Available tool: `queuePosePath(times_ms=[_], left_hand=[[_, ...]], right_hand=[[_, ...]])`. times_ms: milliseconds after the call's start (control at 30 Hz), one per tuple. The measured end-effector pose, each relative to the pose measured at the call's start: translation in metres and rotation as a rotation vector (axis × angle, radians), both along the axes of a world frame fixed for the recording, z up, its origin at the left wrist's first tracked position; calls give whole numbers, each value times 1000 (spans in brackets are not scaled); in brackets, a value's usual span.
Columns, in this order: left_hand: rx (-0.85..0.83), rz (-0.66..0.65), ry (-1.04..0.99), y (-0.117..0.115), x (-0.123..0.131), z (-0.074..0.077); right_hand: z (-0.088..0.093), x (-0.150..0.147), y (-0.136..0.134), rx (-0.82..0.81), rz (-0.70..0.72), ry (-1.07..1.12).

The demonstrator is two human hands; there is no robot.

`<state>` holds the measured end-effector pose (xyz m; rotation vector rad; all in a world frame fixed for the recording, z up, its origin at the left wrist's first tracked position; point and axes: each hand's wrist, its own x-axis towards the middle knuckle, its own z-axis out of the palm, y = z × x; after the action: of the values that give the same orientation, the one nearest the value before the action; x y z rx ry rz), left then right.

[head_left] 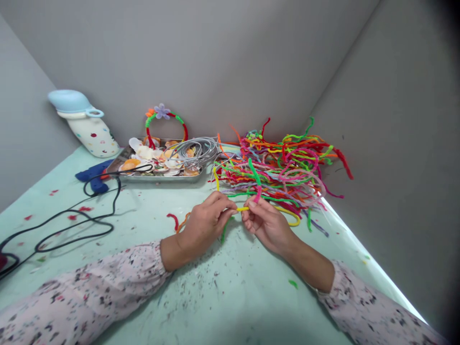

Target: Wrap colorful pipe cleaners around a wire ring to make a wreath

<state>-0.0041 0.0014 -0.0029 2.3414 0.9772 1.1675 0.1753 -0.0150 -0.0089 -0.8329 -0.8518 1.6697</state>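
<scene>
- Left hand: you pinch the yellow stem between thumb and fingertips, low over the middle of the table.
- Right hand: just beside the left, fingers curled; you pinch the pink end of a green-and-pink stem, which stands up. The yellow stem runs into these fingers; whether the two are joined is hard to tell.
- Far side of hands: the fuzzy stem pile lies close ahead, reaching the table's right edge.
- Right edge: slants past your right forearm, grey wall beyond.
- Near side: table between your forearms carries dark specks and a green scrap, all flat.
- Left: black cord loops well apart from your left hand; metal tray and blue tool sit behind.
</scene>
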Motion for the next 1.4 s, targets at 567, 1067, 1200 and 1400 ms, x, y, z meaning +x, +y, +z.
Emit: queuePosePath(times_ms=[567,1067,1200,1400], left_hand=[[26,5,141,-1,0,5],[39,14,192,0,-1,3],[28,13,187,-1,0,3],[-10,32,219,-1,0,3]], right_hand=[[-5,1,-3,131,-26,-123],[-6,-1,-5,226,-71,-233],[-5,0,-4,203,-49,-246],[-6,-1,-5,260,-58,-298]])
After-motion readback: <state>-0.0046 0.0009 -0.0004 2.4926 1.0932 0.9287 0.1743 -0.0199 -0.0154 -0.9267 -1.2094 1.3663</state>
